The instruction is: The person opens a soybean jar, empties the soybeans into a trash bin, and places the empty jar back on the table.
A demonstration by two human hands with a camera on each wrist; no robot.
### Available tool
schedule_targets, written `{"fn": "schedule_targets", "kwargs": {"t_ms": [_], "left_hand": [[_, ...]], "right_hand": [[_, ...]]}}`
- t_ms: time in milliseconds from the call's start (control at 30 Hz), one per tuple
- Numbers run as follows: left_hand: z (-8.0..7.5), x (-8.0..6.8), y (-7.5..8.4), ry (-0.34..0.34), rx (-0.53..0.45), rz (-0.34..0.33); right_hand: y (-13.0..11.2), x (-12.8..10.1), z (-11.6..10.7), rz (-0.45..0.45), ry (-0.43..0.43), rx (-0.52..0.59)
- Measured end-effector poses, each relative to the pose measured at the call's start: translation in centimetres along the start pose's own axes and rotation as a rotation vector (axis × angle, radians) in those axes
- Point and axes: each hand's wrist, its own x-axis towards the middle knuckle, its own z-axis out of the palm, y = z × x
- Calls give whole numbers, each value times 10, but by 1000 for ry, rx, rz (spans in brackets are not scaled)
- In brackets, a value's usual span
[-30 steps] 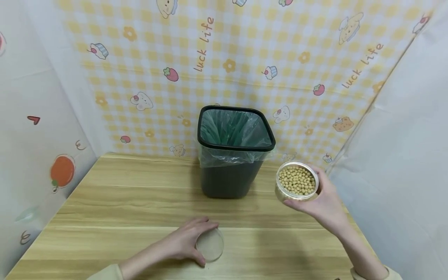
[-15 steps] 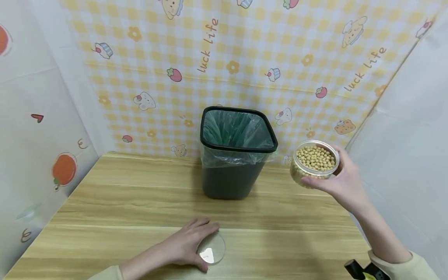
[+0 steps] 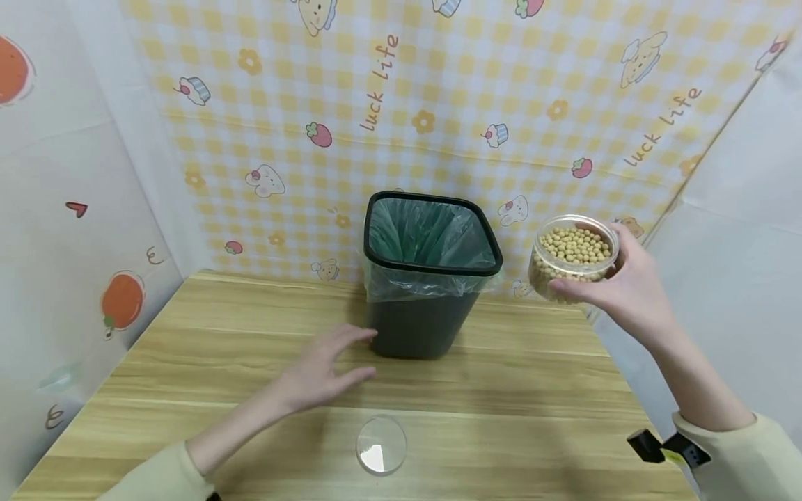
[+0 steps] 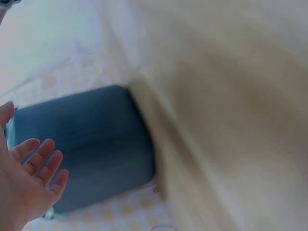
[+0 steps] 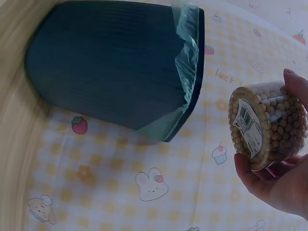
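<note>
A clear round jar (image 3: 567, 278) filled with soybeans (image 3: 576, 245) is held up by my right hand (image 3: 635, 289), right of a dark trash bin (image 3: 416, 323). Its top is uncovered, and the right wrist view shows a barcode label (image 5: 249, 126) on its base. My left hand (image 3: 316, 369) hovers over the table in front of the bin, fingers spread and holding nothing. Below that hand, a clear round lid (image 3: 381, 445) lies flat on the table. In the left wrist view the left hand (image 4: 29, 185) appears in front of the bin's side.
The bin has a black rim and a translucent green liner (image 3: 407, 233) folded over it. It stands at the back of the wooden table (image 3: 250, 313), against a yellow checked cloth (image 3: 282, 90). White sheeting (image 3: 739, 292) closes off both sides.
My left hand has let go of the lid and moved up and away from it toward the bin. My right hand has raised the soybean jar and carried it to the right.
</note>
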Motion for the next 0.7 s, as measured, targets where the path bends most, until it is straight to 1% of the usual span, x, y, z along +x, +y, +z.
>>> {"fn": "schedule_targets", "kwargs": {"t_ms": [100,200,267,367,433,533,600,700], "left_hand": [[-17,13,-3,83,-35,28],[-32,26,-4,136,-91,18],[-41,34,-3,163,-137,10],[-54,47,-1,186,-207,-11],[-61,56,0,182,-241,-41],[-69,68,2,170,-256,-102],[-72,75,5,164,-257,-152],[-74,86,8,166,-253,-221]], "right_hand": [[-6,11,-2,42,3,-29],[-10,22,-4,57,-4,-29],[-13,30,-5,68,-18,-20],[-17,41,-6,76,-38,-18],[-20,49,-6,82,-56,-28],[-27,60,-5,84,-82,-48],[-31,68,-3,81,-100,-72],[-37,81,1,75,-125,-78]]}}
